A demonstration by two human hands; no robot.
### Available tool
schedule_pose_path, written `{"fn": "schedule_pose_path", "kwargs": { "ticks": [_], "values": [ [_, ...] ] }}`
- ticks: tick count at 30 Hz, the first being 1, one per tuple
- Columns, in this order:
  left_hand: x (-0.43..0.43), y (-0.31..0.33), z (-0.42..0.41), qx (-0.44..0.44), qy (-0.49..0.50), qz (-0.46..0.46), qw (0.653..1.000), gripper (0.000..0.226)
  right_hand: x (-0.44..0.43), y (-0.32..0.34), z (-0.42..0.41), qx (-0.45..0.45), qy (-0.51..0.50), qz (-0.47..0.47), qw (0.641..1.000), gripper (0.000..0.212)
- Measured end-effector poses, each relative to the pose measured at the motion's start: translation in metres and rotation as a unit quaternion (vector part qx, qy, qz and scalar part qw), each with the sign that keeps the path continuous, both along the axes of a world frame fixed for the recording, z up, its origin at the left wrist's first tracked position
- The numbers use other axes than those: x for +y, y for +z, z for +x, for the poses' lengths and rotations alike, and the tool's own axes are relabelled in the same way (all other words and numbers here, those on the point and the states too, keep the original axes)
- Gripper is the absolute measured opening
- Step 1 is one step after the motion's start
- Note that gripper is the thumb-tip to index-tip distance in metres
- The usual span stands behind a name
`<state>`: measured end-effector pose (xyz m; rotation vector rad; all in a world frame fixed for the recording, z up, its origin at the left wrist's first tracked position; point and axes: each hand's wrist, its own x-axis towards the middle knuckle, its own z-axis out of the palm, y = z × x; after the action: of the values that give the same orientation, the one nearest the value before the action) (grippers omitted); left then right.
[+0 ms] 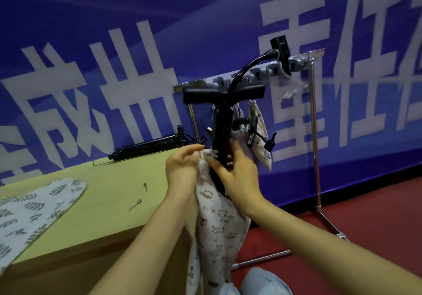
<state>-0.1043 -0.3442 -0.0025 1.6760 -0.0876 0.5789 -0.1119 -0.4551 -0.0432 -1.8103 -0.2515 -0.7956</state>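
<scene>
Presently, the black T-handled hand pump is held upright, its barrel gripped by the right hand, its lower end sunk in the white cat-print cloth bag, whose mouth is pinched alongside by the left hand.

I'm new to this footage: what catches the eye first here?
A black T-handled pump stands mid-frame, its lower end in a cat-print bag; the left hand pinches the bag's mouth, the right hand grips the barrel. Behind, a blue banner with big white characters fills the wall.
</scene>
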Motion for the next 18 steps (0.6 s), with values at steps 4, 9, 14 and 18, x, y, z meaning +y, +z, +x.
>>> {"fn": "schedule_pose_path", "kwargs": {
  "ticks": [4, 9, 14, 18],
  "values": [
    [0.007, 0.005, 0.016, 0.027, -0.009, -0.167, 0.986, 0.024, -0.001, -0.019, -0.001, -0.023, 0.018, -0.124, 0.992, 0.045],
    [-0.001, 0.007, 0.013, 0.006, -0.114, -0.239, 0.964, 0.025, 0.008, -0.033, 0.013, 0.091, -0.018, -0.348, 0.933, 0.047],
    [0.001, -0.003, 0.006, 0.033, -0.222, -0.141, 0.964, 0.026, 0.007, -0.032, 0.025, 0.117, -0.044, -0.33, 0.936, 0.032],
    [0.0, -0.015, 0.012, 0.038, -0.175, -0.056, 0.982, 0.012, 0.007, -0.034, 0.024, 0.085, -0.035, -0.341, 0.936, 0.042]
  ]
}}
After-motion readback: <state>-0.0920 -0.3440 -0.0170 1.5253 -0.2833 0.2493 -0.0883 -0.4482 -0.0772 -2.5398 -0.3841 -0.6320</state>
